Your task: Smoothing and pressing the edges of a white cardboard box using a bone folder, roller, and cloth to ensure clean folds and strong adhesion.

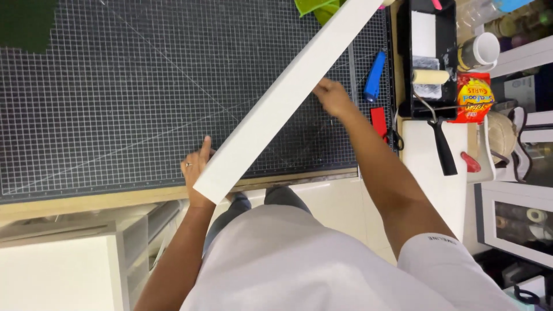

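A long white board (288,95) slants across the dark gridded cutting mat (115,98), from the near table edge up to the far right. My left hand (197,167) holds its near end, fingers under and beside it. My right hand (333,98) grips the board's right edge about halfway along. The board's far end runs out of view at the top.
A black paint tray (406,57) with a paint roller (432,80) stands at the right. A blue tool (374,75), a red tool (378,122), a white cup (481,50) and a red snack bag (474,98) lie nearby. White shelving (69,259) sits below left.
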